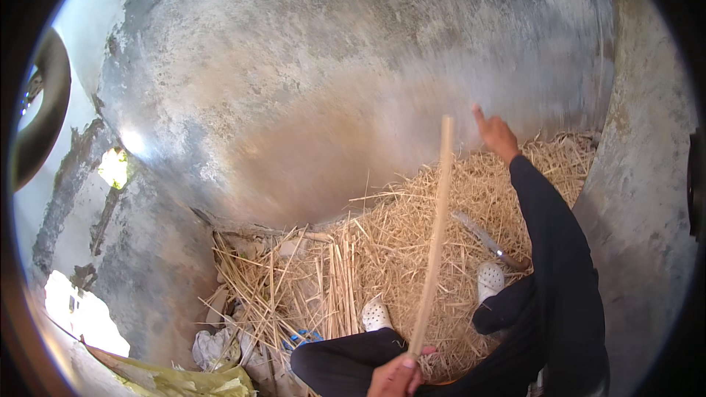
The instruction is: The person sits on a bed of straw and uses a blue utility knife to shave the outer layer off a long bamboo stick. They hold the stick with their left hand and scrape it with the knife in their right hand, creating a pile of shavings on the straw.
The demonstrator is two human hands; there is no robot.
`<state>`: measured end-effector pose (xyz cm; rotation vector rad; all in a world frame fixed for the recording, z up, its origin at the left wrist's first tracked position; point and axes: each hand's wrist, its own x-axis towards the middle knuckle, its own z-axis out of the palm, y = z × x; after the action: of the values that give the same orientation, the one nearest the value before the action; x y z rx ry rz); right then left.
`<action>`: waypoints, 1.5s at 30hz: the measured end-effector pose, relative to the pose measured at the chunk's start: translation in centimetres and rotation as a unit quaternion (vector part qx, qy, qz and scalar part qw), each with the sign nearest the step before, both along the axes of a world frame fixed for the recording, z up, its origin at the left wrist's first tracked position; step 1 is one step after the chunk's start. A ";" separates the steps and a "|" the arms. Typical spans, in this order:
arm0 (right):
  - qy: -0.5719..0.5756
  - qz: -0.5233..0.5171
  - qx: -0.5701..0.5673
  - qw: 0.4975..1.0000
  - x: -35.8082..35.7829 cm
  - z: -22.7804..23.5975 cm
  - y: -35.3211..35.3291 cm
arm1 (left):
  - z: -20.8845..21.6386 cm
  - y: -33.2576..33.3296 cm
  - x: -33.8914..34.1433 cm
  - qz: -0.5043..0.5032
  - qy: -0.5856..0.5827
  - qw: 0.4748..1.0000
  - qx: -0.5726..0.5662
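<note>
My left hand [397,377], low in the view, is closed round the lower end of a long, pale, flat wooden strip [435,228], which looks like split bamboo. The strip stands tilted slightly to the right, its top end in front of the wall. Stretched far forward over the shavings, my right hand [498,137] has its index finger extended and holds nothing I can see; its other fingers look partly bent. Between the strip and my right forearm, a knife [485,238] with a brownish handle lies on the shavings beside my white clog [490,279].
Straw-like shavings [390,250] cover the floor, with a bundle of thin strips [340,287] left of my other clog [376,315]. A stained concrete wall [331,88] rises ahead. Crumpled pale plastic [215,349] and a yellowish sack [191,381] lie lower left.
</note>
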<state>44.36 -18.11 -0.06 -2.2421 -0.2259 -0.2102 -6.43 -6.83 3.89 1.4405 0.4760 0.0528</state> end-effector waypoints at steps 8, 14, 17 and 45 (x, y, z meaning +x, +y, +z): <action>-0.244 0.390 -0.066 0.885 -27.6 0.9 3.2 | -1.0 3.6 1.4 0.053 -0.015 0.998 -0.020; -0.362 0.357 -0.068 0.858 -27.1 -0.1 5.2 | -0.5 3.2 1.3 0.047 -0.059 0.997 -0.036; -0.387 0.351 -0.058 0.851 -26.7 0.3 6.2 | -1.0 4.2 1.5 0.022 -0.081 0.995 -0.057; -0.187 0.211 -0.173 0.944 -9.2 -4.9 8.9 | -3.0 5.0 3.5 -0.030 0.027 0.991 -0.127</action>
<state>35.19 -9.23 -4.92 -2.4141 -1.0046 -0.3872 -2.95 -1.85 0.85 1.2074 0.4663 -0.0922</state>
